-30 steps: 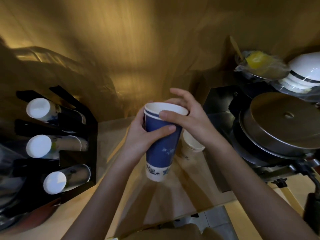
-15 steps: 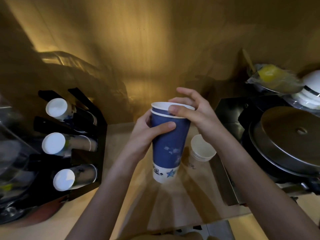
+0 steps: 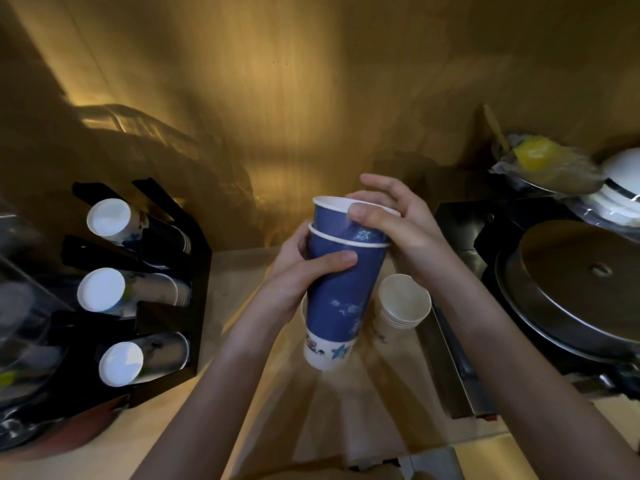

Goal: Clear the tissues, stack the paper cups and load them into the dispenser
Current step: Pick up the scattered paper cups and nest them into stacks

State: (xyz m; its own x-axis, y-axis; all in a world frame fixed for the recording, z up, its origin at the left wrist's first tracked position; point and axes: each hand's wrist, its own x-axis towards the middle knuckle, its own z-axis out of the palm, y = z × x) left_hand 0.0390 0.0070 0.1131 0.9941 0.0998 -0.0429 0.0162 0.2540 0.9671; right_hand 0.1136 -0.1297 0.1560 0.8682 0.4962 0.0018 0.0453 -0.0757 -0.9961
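Note:
Above the counter I hold a tall blue paper cup (image 3: 341,299) with a white flowered base. My left hand (image 3: 298,282) wraps its left side. A second blue cup (image 3: 343,221) sits partly inside it, its rim raised above the lower cup's rim. My right hand (image 3: 394,226) grips that upper cup at its rim. A short stack of white paper cups (image 3: 401,306) stands on the counter just right of the blue cups. At left, the black dispenser (image 3: 194,306) holds three rows of cups lying on their sides, white bottoms facing me.
A large round metal lid (image 3: 588,275) covers a pan on a black appliance at right. Behind it are white bowls (image 3: 623,188) and a plastic-wrapped dish with something yellow (image 3: 536,157). The wooden counter (image 3: 235,285) runs between the dispenser and the appliance, a wooden wall behind.
The upper blue cup, nearly flush with the lower cup's rim before, now stands raised out of it. The view has shifted, so everything sits further right.

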